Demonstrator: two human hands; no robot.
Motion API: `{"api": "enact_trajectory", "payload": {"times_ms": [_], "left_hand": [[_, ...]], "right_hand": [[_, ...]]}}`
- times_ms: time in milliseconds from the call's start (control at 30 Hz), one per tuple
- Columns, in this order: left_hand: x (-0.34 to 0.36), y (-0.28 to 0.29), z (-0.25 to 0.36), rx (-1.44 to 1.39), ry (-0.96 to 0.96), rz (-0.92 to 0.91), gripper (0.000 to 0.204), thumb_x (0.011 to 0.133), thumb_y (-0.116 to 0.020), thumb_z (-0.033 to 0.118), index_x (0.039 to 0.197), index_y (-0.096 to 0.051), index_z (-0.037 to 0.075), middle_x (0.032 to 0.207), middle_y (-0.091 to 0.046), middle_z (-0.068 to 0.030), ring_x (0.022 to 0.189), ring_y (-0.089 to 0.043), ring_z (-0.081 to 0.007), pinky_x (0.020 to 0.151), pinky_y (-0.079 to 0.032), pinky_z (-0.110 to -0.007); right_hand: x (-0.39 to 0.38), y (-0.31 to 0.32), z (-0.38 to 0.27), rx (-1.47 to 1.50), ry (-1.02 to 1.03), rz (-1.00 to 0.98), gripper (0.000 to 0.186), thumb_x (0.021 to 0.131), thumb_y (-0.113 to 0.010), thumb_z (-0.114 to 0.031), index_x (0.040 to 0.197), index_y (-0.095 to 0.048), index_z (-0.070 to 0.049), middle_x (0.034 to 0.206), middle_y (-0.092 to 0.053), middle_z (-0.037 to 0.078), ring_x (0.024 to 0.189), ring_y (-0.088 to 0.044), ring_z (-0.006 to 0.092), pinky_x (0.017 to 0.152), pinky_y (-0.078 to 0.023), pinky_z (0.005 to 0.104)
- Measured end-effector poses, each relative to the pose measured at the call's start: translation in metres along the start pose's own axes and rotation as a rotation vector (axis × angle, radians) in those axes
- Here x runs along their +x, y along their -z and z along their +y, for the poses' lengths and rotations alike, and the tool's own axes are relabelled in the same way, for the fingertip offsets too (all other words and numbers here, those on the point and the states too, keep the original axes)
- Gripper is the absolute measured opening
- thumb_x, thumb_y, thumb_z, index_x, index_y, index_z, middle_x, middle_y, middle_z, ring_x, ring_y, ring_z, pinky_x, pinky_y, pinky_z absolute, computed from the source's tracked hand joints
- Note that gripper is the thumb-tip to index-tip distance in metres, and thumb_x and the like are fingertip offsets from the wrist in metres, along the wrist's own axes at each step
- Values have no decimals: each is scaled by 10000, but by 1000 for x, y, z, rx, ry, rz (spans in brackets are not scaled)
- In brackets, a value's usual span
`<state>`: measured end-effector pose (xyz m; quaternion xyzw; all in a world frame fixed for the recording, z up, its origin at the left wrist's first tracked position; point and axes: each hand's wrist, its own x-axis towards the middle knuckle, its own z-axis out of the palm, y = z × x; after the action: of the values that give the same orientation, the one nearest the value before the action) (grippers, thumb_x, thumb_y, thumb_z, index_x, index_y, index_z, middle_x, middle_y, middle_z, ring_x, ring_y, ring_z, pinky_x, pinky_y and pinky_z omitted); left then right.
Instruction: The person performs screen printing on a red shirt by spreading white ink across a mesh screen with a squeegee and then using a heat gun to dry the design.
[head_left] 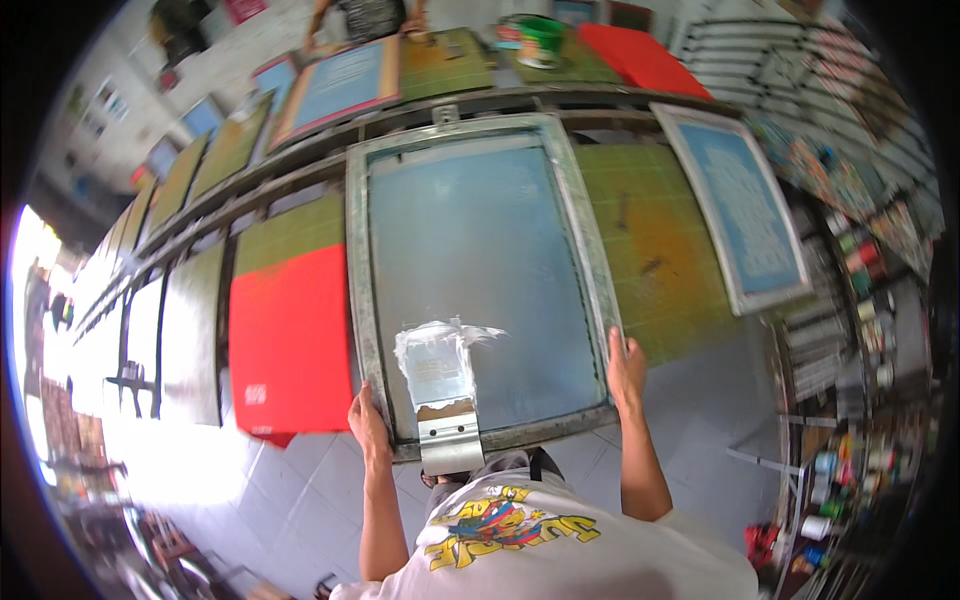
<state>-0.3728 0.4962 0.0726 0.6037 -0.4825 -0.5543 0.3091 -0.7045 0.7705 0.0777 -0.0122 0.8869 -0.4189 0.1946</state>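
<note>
A large screen-printing frame [585, 230] with grey-blue mesh [465, 230] lies in front of me. My left hand [371, 425] grips its left rail near the front corner. Farther up the opposite rail, my right hand [627, 372] has its fingers round the edge and its thumb raised. A squeegee with a metal holder [449, 443] rests over the front rail, left of centre. White ink [437, 335] is smeared on the mesh just beyond it. What lies beneath the frame is mostly hidden.
Red cloth [290, 335] lies on a board to the left. A green board [640, 240] and a smaller blue-mesh screen [735, 210] are at right. Across the rails are a green bucket [541, 45], more red cloth [645, 62] and another person [370, 18]. Shelves of jars [830, 480] stand right.
</note>
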Motion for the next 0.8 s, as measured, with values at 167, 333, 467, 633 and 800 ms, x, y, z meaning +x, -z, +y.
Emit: {"api": "enact_trajectory", "payload": {"times_ms": [167,333,467,633,800], "left_hand": [[10,132,-12,-6,-37,101,477,1018,-637,447,879,-692,-6,668,-454,72,608,-349,-58,551,-282,-278],[40,291,-38,12,-52,259,577,989,-670,497,1035,-749,-73,724,-575,16,669,-476,-81,624,-407,-273],[56,368,-34,41,-1,198,638,977,-675,528,1035,-746,-104,821,-673,-49,743,-564,-115,705,-474,-290],[106,402,-8,103,49,153,695,966,-682,550,1087,-731,-133,861,-689,-78,788,-596,-143,762,-494,-302],[189,418,-12,74,-52,53,670,954,-684,578,972,-748,-89,774,-638,-49,712,-543,-133,691,-465,-308]], "right_hand": [[-86,-87,-5,222,187,1,718,1021,-548,-592,1273,-621,76,1082,-696,169,1004,-648,258,921,-485,389],[-195,-204,-35,263,235,-141,681,1011,-583,-579,1245,-650,56,1079,-696,169,1054,-639,252,948,-485,373],[-256,-244,-55,265,248,-87,643,1009,-607,-548,1233,-665,53,1175,-698,190,1095,-644,270,967,-479,377],[-273,-281,-66,289,242,-133,672,1008,-602,-559,1290,-633,51,1210,-673,206,1092,-634,294,986,-469,392],[-283,-324,-95,255,223,-55,675,1007,-592,-573,1271,-627,48,1231,-630,210,1133,-595,307,1009,-456,417]]}}
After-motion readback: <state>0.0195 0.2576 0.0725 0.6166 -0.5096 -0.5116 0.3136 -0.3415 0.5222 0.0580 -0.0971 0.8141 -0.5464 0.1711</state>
